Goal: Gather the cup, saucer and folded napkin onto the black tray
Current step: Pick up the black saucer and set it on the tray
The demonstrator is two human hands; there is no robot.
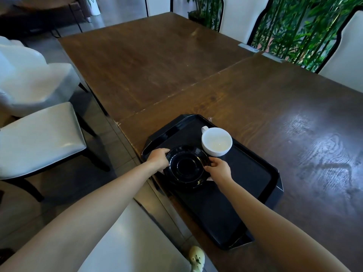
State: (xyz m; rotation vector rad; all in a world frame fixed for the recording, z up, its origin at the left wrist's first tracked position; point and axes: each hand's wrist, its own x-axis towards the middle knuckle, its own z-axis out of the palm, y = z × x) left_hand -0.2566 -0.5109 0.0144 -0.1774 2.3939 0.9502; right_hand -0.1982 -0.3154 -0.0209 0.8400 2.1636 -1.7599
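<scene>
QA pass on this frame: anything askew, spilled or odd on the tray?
No spill or damage. The black tray overhangs the table's near edge. A white napkin corner pokes from under the black saucer, held by both hands.

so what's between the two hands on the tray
The black saucer, gripped by the left hand and right hand at opposite rims, over the black tray. Seen in the head view.

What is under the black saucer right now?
A small white corner, likely the folded napkin, peeks out under the glossy black round saucer beside the right hand; the rest is covered. Below lies the black plastic tray.
</scene>
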